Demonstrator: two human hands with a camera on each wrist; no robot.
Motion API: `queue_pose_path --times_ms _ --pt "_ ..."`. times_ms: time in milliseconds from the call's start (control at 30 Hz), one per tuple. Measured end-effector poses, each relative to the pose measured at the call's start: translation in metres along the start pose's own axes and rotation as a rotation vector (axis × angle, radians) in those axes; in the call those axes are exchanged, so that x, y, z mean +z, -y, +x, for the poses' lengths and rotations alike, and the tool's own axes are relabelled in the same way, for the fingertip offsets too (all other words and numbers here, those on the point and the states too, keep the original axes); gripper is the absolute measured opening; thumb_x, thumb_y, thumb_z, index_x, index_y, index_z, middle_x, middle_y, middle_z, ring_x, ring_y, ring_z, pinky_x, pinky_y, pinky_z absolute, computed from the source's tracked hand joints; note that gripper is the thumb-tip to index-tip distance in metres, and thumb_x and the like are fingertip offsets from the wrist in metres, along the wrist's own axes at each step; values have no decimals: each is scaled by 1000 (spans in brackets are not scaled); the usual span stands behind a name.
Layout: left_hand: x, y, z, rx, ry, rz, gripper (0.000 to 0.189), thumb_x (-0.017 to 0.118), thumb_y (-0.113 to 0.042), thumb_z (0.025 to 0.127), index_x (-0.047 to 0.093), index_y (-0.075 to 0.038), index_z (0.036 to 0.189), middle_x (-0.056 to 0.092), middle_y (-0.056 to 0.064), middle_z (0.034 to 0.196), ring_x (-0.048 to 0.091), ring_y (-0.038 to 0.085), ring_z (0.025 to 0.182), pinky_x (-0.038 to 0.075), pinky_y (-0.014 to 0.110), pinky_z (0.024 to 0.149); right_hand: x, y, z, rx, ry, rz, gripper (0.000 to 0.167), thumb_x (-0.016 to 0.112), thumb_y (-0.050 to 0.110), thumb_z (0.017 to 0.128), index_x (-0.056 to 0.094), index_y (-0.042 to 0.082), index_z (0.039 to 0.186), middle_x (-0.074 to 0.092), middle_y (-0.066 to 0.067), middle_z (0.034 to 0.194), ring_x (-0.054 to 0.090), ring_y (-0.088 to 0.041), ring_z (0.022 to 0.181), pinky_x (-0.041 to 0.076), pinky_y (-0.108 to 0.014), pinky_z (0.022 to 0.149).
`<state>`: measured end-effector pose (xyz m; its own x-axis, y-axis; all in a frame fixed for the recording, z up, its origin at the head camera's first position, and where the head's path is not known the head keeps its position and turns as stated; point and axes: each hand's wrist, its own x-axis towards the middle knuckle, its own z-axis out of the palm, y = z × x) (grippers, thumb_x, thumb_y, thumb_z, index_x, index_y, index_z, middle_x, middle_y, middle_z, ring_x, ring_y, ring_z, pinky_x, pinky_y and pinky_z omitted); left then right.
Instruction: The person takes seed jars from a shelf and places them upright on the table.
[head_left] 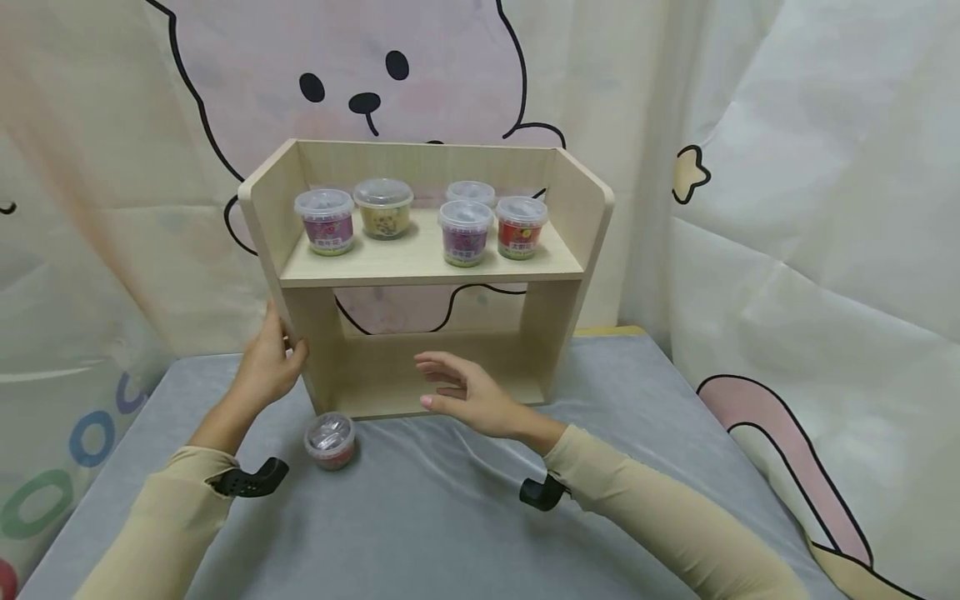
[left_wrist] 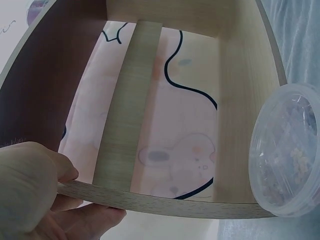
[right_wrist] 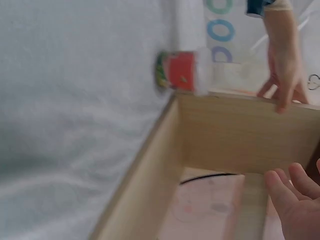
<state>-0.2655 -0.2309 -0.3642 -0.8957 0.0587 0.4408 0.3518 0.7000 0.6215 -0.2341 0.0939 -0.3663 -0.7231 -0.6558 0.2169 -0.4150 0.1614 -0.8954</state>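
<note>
Head view: one pale wood-grain, two-tier open shelf (head_left: pixel 408 267), judged stiff and moderately heavy, best held by both side panels (head_left: pixel 583 196). Left hand (head_left: pixel 268 364), arm extended, gripped its left edge. Right hand (head_left: pixel 477 401), fingers loosely bent around nothing, hovered before it. Five round plastic tubs with clear lids (head_left: pixel 465 243), likely prone to sliding, stood above the fingers; one round clear-lidded reddish tub (head_left: pixel 330 443) sat below the left fingertips.

Left wrist view: thumb and fingers straddled the panel edge.

Right wrist view: right fingers spread, no contact evident.
</note>
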Motion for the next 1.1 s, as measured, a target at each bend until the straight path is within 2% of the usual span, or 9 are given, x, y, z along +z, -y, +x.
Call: queue_pose_path --times_ms 233,533,867,1000,1100 --pt "1 -1 0 -10 8 -17 72 51 1 94 15 -5 155 52 42 135 56 59 121 52 66 95 -26 25 1 -43 -47 -28 57 61 6 99 40 2 151 46 -20 154 46 -36 144 42 -50 117" --pt "1 -1 1 2 1 -4 66 51 1 94 18 -2 152 53 43 134 57 58 121 52 66 94 -56 49 5 -95 -129 -31 52 57 0 98 42 -4 147 50 -24 149 49 -40 140 48 -43 113" --pt "2 0 0 -8 14 9 67 52 1 94 17 -3 152 54 42 133 58 58 120 52 66 95 -88 73 3 -62 -251 -29 50 55 5 100 43 -2 147 48 -24 152 48 -36 142 44 -49 116" --pt "2 1 1 -3 7 1 67 52 1 94 18 -3 151 54 41 133 57 58 120 52 66 96 -100 83 4 -48 -307 -37 53 55 9 100 41 1 150 44 -21 157 44 -35 146 40 -51 118" --pt "2 2 1 -3 3 2 67 52 1 94 18 -3 151 55 41 132 58 58 119 52 67 95 -109 89 7 -25 -310 -20 57 52 13 100 36 4 154 38 -19 161 36 -32 151 34 -52 122"
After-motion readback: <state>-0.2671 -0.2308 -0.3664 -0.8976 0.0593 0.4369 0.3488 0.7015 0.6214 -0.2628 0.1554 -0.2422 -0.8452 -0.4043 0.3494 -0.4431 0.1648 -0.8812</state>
